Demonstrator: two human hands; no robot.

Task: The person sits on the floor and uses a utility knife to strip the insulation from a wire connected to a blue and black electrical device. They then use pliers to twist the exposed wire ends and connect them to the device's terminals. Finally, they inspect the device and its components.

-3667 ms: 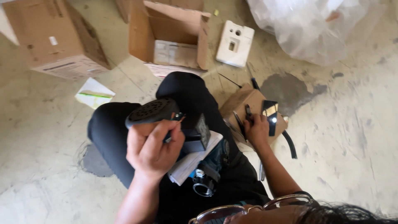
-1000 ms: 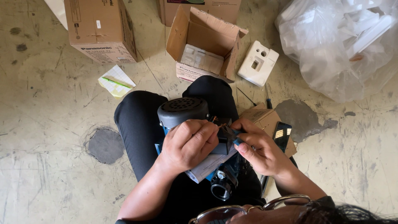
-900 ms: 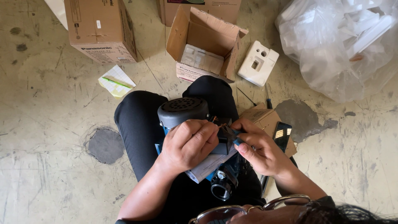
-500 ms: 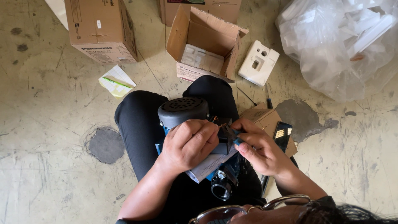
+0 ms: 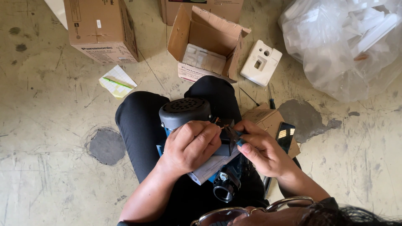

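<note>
Nearest the camera, a pair of glasses (image 5: 251,211) edges into view below the hands. The small electric pump (image 5: 197,138) rests across the person's lap in black trousers, braced there so both hands can work on it. The left hand (image 5: 190,146) is curled around the motor body just under its dark vented end cap, steadying it. The right hand (image 5: 264,148) is pinched narrow on a small blue-handled tool (image 5: 234,136) (its kind is hard to tell), the tip set into the black terminal box between the hands. A folded paper sheet (image 5: 211,167) lies under the pump. Beyond the right hand lie a small brown carton (image 5: 266,119) and a white foam piece (image 5: 261,62); farther off stand an open cardboard box (image 5: 205,42) and a clear plastic bag (image 5: 347,46) on the concrete floor (image 5: 50,125)
</note>
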